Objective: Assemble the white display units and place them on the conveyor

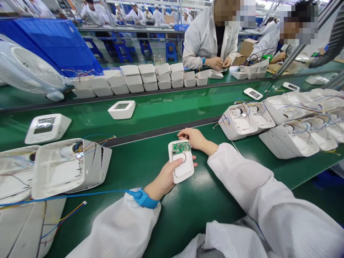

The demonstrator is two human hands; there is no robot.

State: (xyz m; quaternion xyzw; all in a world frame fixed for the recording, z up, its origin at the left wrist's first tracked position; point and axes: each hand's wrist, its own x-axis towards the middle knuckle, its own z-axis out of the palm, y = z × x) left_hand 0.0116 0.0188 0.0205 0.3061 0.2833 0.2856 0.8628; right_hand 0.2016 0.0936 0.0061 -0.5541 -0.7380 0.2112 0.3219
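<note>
My left hand (pixel 170 172) is closed around a white device panel (pixel 183 172), its thumb on the front and fingertips showing at the right edge. The panel is tilted up above the green table, its back facing me. A green circuit board (pixel 180 147) shows at its top end, and a round outline marks the white part below. Just beyond the panel's upper right corner is my right hand (pixel 195 138). Its fingers are loosely bent and apart, pointing left near the table's dark edge strip, with nothing visible in them. A blue wrist strap (pixel 146 199) circles my left wrist.
White housings with loose wires stand stacked at left (pixel 60 172) and right (pixel 290 139). White display units (pixel 122 109) lie on the green conveyor belt (pixel 161 107) ahead. A fan (pixel 29 68) stands at far left. Across the belt, a co-worker (pixel 209 46) handles a white part.
</note>
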